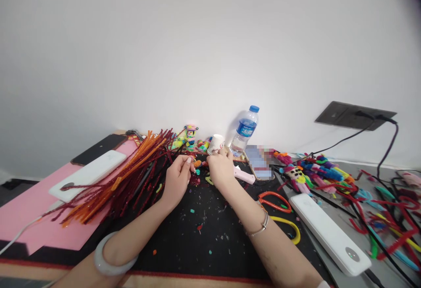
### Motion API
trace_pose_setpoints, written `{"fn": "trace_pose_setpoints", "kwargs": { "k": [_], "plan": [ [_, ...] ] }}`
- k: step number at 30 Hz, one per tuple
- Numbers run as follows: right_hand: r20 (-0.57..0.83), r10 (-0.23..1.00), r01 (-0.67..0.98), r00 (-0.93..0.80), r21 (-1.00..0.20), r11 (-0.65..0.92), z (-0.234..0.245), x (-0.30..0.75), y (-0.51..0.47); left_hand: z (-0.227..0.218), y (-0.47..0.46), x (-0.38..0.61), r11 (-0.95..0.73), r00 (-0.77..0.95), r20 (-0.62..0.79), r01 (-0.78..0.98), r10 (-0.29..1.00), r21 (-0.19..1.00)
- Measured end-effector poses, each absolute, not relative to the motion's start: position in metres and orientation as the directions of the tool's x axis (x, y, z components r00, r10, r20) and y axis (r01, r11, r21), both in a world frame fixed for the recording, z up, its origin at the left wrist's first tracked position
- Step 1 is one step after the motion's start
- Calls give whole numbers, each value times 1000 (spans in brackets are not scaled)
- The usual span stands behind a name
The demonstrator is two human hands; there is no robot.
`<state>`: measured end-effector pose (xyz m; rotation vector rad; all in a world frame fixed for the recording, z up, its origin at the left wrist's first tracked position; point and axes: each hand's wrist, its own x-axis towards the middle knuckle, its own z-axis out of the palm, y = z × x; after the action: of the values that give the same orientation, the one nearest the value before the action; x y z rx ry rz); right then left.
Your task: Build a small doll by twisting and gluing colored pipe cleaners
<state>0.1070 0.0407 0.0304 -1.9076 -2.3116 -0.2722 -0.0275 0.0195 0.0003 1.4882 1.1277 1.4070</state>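
My left hand (179, 177) is closed in a pinch over the black mat (194, 253). Close beside it, my right hand (221, 167) is also closed, its knuckles turned up. Between the two hands shows a small twisted pipe cleaner piece (198, 164), orange with darker bits, which both sets of fingertips appear to grip; its ends are hidden. To the left lies a thick bundle of dark red and orange pipe cleaners (131, 183). Just right of my right hand rests a pink-handled tool (244, 175), partly covered.
Behind the hands stand a pipe cleaner doll (190, 136), a paper cup (216, 144) and a water bottle (245, 131). At right are a phone (259, 163), orange handles (274, 202), a yellow handle (291, 229), a white power bank (329, 233) and colourful dolls (296, 176).
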Motion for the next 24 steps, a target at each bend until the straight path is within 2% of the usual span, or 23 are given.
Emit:
{"fn": "trace_pose_setpoints", "kwargs": {
  "k": [7, 12, 14, 17, 19, 21, 24],
  "plan": [
    [114, 978, 984, -175, 63, 168, 39, 108, 41, -7, 26, -26, -265, 39, 262, 110, 964, 958],
    [162, 979, 992, -121, 42, 116, 52, 114, 41, -10, 28, -25, -224, 62, 220, 90, 974, 970],
    [237, 968, 991, -84, -78, 105, 60, 120, 40, -10, 27, -25, -206, 72, 201, 67, 977, 976],
    [350, 936, 875, -35, -441, 198, 66, 130, 35, -10, 27, -24, -192, 80, 188, 51, 979, 980],
    [355, 935, 668, -9, -694, 270, 64, 137, 30, -10, 27, -24, -194, 89, 189, 45, 978, 980],
    [304, 953, 401, -5, -872, 280, 56, 142, 23, -9, 27, -23, -198, 93, 194, 31, 976, 980],
    [253, 965, 45, -66, -966, 256, 40, 146, 14, -7, 24, -23, -211, 111, 212, -24, 971, 977]
  ]
}}
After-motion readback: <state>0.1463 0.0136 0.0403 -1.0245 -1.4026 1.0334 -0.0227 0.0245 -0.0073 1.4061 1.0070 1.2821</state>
